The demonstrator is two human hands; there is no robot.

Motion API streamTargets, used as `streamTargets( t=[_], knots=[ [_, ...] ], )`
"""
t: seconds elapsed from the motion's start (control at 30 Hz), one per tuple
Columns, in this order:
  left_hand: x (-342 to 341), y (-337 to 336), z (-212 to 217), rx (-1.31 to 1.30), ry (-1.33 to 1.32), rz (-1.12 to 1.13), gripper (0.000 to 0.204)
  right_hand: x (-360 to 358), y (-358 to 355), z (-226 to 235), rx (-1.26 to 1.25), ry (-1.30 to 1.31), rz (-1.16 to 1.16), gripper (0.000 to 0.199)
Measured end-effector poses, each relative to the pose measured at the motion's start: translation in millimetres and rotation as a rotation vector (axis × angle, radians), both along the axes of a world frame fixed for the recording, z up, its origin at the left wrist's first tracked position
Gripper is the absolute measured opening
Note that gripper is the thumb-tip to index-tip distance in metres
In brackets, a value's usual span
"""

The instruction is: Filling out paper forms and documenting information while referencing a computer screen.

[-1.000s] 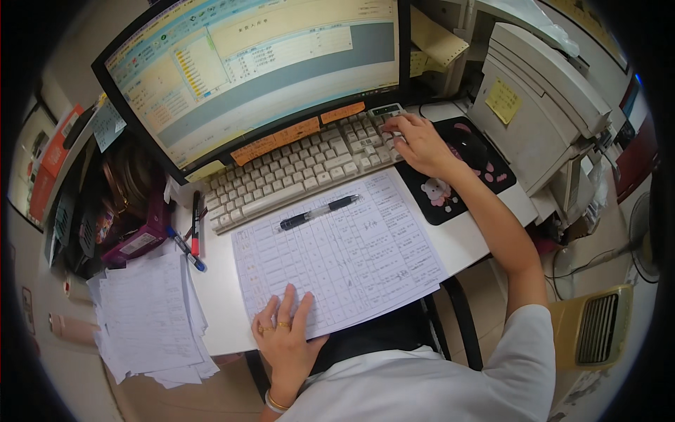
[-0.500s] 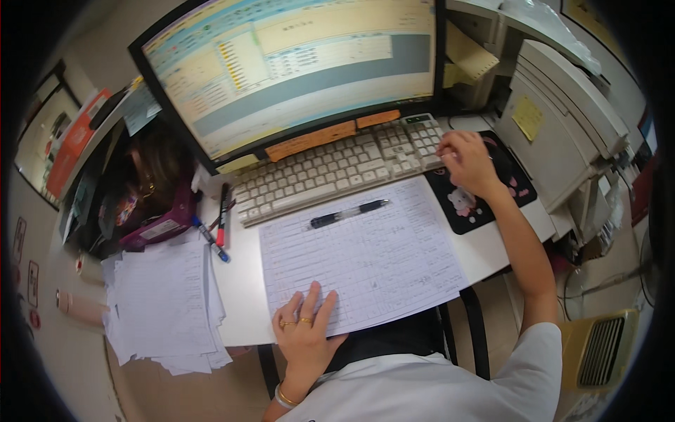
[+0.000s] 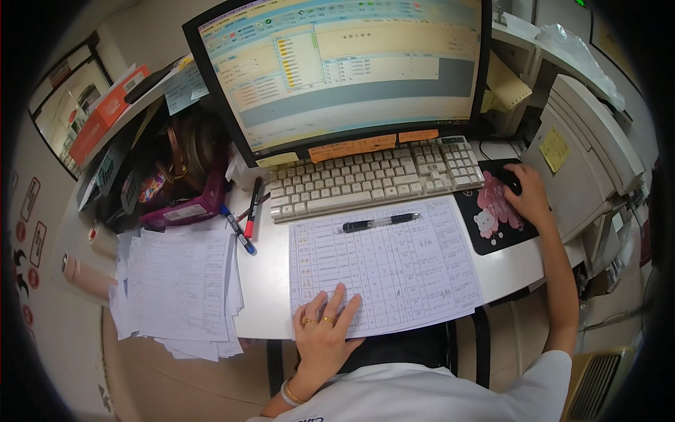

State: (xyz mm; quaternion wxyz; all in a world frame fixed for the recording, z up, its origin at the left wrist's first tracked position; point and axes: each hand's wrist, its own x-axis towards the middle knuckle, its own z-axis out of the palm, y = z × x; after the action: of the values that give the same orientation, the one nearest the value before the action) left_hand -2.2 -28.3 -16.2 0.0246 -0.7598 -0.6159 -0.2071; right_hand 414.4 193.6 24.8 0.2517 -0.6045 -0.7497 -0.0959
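My left hand, with rings on its fingers, lies open and flat on the lower left part of a printed form sheet. A black pen with a clear section rests across the top of that sheet. On the right, my right hand is curled over a dark computer mouse, which is mostly hidden under the fingers. The mouse sits on a black mouse pad with a pink cartoon print. A pale keyboard stands between the sheet and the monitor, which displays a window with a table.
Left of the sheet lies a stack of papers, with a red marker and a blue marker beside it. Behind are a purple box and a pink bottle. A beige printer-like machine stands at the right.
My right hand has moved from the keyboard's number pad rightward onto the mouse. My left hand stays on the sheet. The whole view has shifted, so the desk appears farther right.
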Motion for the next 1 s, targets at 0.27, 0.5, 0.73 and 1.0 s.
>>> streamTargets(
  t=[0.27, 0.5, 0.73, 1.0],
  knots=[
    [-1, 0, 0, -0.003, -0.001, -0.009, 0.082, 12, 4, -32, 0.094, 0.113, -0.059, 0.043],
    [0, 0, 2, 0.003, 0.005, -0.012, 0.082, 15, 7, -36, 0.112, 0.137, -0.040, 0.040],
    [-1, 0, 2, -0.018, 0.035, -0.023, 0.076, 13, 7, -35, 0.127, 0.132, -0.015, 0.040],
    [-1, -2, 3, -0.024, 0.037, -0.019, 0.077, 12, 6, -34, 0.119, 0.158, -0.013, 0.038]
  ],
)
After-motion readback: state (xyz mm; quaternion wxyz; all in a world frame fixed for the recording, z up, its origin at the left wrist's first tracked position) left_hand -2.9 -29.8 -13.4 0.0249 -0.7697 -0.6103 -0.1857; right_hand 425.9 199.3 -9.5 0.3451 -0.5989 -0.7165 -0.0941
